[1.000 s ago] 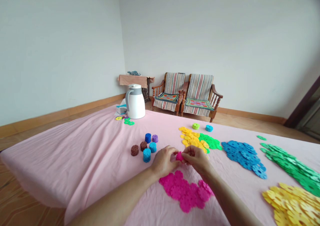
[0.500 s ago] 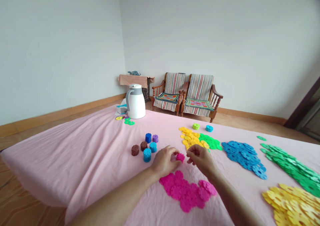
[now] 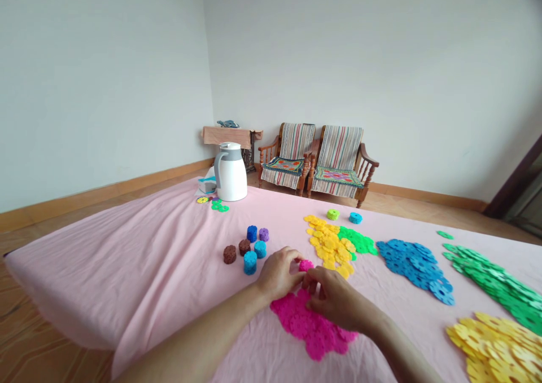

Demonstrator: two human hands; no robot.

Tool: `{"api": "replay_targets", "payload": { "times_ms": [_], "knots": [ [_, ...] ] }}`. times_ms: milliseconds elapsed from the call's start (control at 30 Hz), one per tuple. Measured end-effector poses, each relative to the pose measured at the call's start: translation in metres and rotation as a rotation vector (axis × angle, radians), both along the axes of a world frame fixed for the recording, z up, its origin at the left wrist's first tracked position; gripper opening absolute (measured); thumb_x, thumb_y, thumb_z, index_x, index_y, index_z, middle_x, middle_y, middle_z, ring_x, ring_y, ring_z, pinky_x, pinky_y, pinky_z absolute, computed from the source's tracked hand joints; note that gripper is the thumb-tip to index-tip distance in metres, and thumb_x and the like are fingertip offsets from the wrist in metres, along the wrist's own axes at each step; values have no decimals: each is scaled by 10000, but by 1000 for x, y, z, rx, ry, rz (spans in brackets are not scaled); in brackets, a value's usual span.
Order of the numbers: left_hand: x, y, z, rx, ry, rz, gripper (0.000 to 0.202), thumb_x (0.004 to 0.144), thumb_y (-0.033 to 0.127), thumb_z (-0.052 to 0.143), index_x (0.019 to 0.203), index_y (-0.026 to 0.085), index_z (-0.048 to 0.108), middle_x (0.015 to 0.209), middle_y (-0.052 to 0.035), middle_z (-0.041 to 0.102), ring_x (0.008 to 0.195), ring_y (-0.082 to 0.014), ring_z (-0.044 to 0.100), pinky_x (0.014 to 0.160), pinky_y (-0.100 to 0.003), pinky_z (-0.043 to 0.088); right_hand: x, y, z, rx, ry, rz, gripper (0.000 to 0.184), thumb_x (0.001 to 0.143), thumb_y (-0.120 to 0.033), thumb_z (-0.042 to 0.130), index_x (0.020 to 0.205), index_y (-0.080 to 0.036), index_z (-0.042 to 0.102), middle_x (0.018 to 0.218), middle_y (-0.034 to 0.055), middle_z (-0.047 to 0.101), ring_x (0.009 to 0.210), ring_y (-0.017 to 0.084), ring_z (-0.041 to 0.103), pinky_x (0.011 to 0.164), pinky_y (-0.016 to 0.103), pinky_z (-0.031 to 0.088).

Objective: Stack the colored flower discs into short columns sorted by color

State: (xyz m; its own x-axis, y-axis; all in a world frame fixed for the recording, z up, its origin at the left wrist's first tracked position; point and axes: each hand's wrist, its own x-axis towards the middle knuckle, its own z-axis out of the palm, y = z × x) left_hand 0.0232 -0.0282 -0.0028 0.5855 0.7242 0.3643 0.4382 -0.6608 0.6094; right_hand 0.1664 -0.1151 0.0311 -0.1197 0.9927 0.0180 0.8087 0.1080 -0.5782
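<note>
a: progress?
b: a cluster of short stacks [image 3: 249, 263] stands on the pink cloth [image 3: 148, 259], left of the hands. the pink stack [image 3: 305, 265] looks barely begun, and most of the pink pile [image 3: 305, 329] lies loose.
a: hands?
b: left hand [image 3: 277, 273] pinches the pink stack at the pile's far edge. right hand [image 3: 334, 301] rests on the pile, fingers curled down. can't tell if it grips a disc.
</note>
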Motion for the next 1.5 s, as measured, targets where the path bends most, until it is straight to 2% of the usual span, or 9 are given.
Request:
{"api": "replay_targets", "payload": {
  "times_ms": [133,300,500,633,800,1100,1267,1400,1500],
  "knots": [
    [0,0,0,5,2,-4,185,741,314,620,883,198,646,915,-29,640,866,-185,590,782,-267,442,0,-1,-1,-13,35,21,188,601,-93,518,760,-185,560,745,11,580,659,123,496,553,220,328],
    [1,1,-1,12,3,-4,178,718,268,627,879,195,643,919,-30,639,866,-185,587,777,-265,442,4,6,-2,-37,217,21,85,620,-104,506,635,-187,495,556,-45,498,521,83,434,474,200,270],
    [1,-1,2,6,27,-1,200,714,257,613,897,187,649,904,-39,640,843,-192,588,765,-272,445,18,29,-11,133,546,-325,120,640,-283,547,596,-179,511,514,-24,519,507,106,482,474,219,314],
    [0,0,3,8,20,-7,225,710,279,625,916,192,645,920,-36,636,852,-191,586,754,-266,442,18,37,-17,144,684,-414,203,587,-360,587,563,-166,531,494,-24,515,478,102,467,462,222,311],
    [0,1,3,20,29,0,193,711,289,629,875,187,640,893,-40,635,835,-194,588,734,-264,441,9,39,-20,164,641,-406,223,615,-367,579,534,-166,525,473,-34,474,466,91,427,462,223,303],
    [1,0,3,22,3,-17,161,738,255,584,869,188,649,895,-39,645,833,-189,593,738,-263,446,13,48,-42,194,446,-461,192,669,-350,522,590,-175,525,505,-28,494,477,108,467,458,224,321],
    [0,0,3,30,-2,-18,164,740,255,583,872,184,648,886,-42,643,831,-189,592,739,-263,447,12,41,-29,227,352,-435,137,686,-284,511,601,-177,519,516,-24,509,480,105,468,466,221,332],
    [0,0,3,35,5,-20,164,744,246,570,874,179,643,886,-44,641,836,-186,592,745,-262,446,4,29,-14,237,270,-249,118,676,-271,556,722,-174,603,670,5,596,576,120,521,546,235,391],
    [0,0,3,43,24,-20,156,720,226,581,857,181,638,880,-38,639,833,-186,590,749,-263,444,-2,23,-12,271,194,-161,144,675,-232,562,796,-185,623,782,22,602,691,142,548,639,259,417]
  ]
}}
